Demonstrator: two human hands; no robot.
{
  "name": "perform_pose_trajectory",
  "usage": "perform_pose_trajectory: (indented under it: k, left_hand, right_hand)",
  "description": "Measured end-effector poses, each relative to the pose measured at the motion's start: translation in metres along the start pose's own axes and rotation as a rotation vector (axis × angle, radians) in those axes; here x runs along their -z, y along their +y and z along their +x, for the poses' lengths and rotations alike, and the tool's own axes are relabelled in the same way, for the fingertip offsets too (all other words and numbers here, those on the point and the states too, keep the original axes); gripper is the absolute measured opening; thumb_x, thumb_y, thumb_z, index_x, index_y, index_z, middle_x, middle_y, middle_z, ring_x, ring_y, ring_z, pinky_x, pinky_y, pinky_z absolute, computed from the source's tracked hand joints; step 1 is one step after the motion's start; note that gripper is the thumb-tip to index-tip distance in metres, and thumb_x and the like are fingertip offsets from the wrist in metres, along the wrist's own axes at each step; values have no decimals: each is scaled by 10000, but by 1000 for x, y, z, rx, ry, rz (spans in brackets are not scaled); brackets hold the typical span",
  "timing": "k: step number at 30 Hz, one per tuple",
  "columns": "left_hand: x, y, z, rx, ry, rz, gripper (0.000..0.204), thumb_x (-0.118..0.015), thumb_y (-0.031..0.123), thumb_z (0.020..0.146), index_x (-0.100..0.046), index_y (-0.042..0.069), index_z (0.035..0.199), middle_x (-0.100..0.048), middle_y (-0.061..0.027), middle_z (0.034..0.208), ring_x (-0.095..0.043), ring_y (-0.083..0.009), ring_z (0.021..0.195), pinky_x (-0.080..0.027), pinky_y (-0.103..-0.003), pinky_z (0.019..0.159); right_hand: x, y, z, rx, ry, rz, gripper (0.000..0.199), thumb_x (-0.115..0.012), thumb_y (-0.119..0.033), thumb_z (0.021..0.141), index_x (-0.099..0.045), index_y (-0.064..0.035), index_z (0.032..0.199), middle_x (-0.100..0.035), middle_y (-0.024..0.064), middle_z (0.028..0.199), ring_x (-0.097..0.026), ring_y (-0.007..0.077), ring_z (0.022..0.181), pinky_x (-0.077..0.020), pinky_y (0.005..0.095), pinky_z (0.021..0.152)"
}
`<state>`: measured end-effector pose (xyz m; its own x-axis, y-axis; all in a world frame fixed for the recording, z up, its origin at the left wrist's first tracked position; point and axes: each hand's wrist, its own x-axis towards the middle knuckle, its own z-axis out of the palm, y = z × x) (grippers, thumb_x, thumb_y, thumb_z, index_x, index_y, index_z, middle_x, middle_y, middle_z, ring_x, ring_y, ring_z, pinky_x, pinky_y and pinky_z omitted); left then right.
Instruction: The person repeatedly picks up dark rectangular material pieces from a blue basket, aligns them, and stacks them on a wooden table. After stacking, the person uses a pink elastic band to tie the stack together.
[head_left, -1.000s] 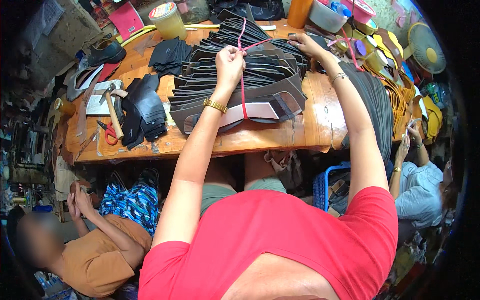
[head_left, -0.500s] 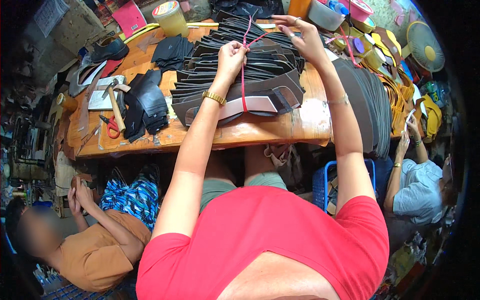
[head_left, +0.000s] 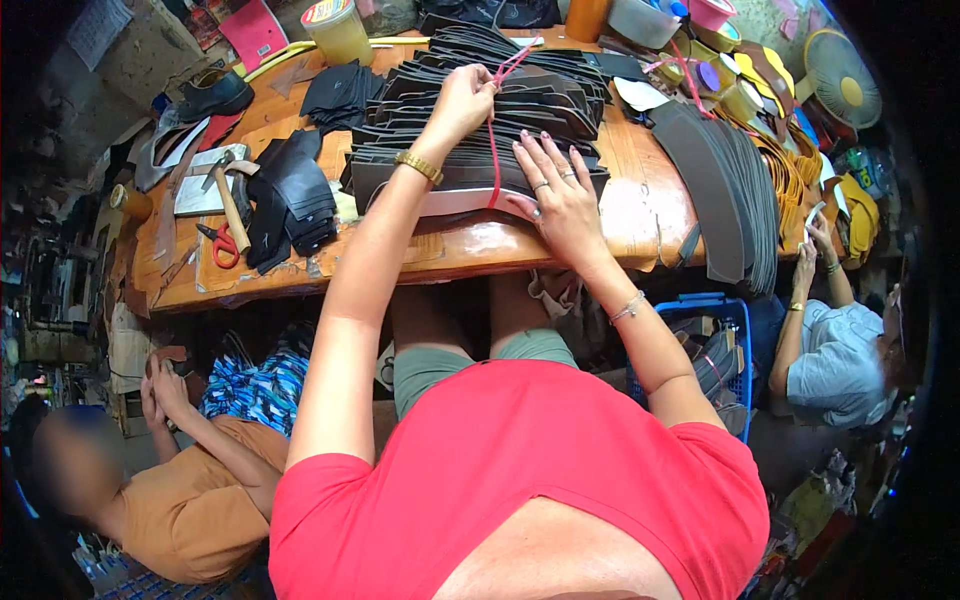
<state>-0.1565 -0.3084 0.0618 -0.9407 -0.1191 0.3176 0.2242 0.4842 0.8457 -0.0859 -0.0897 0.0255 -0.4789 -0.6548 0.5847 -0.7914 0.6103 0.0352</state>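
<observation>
A thick bundle of dark brown and black flat cut pieces (head_left: 415, 150), leather-like, lies across the table before me. A pink-red cord (head_left: 495, 165) runs over it from the front edge to the top. My left hand (head_left: 463, 103) is closed, pinching that cord at the bundle's upper middle. On the bundle's near right part lies my right hand (head_left: 562, 198), flat with fingers apart and holding nothing. Along the bundle's front edge a pale strip (head_left: 450, 204) shows.
Left on the wooden table (head_left: 450, 255) are a hammer (head_left: 235, 210), red-handled scissors (head_left: 220, 246) and stacked black pieces (head_left: 303, 190). A fanned dark stack (head_left: 715, 190) hangs over the right edge. Below stands a blue basket (head_left: 747, 350). Co-workers sit on both sides.
My right hand has come down from above the far right of the bundle onto its near part. My left hand keeps its pinch on the cord. The bundle's front pieces look pressed flatter.
</observation>
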Motion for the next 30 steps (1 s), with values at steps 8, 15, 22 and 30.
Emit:
perform_pose_trajectory:
  k: [8, 15, 22, 30]
  left_hand:
    - [-23, 5, -9, -132, 398, 406, 138, -532, 89, 878, -619, -12, 840, -648, -226, 726, -663, -386, 714, -510, -448, 666]
    - [-28, 3, -12, -59, 300, 188, 145, -567, 116, 852, -625, -17, 842, -655, -237, 783, -659, -401, 766, -507, -443, 675]
    - [-28, -27, -7, -51, 179, 88, 210, -626, 185, 840, -669, -16, 886, -674, -234, 810, -687, -313, 776, -508, -398, 690]
    - [1, -24, 0, 117, 64, -117, 158, -588, 85, 924, -633, -46, 847, -641, -60, 666, -550, -103, 482, -439, -238, 476]
  right_hand:
    - [4, -12, 1, -68, -14, -19, 615, -641, -358, 852, -484, -75, 1375, -484, 104, 1414, -450, 262, 1302, -243, 453, 1132]
    - [19, -5, 105, -125, 341, 109, 488, -522, -101, 871, -483, -58, 1355, -545, 142, 1352, -474, 278, 1290, -256, 465, 1121]
    - [-52, 23, 98, -260, -111, 393, 801, -265, -580, 982, -273, 53, 1474, -257, 240, 1540, -202, 345, 1456, -131, 470, 1180]
    - [-46, 26, 86, -244, -189, 256, 886, -328, -638, 950, -207, 55, 1490, -245, 240, 1544, -217, 319, 1455, -173, 425, 1180]
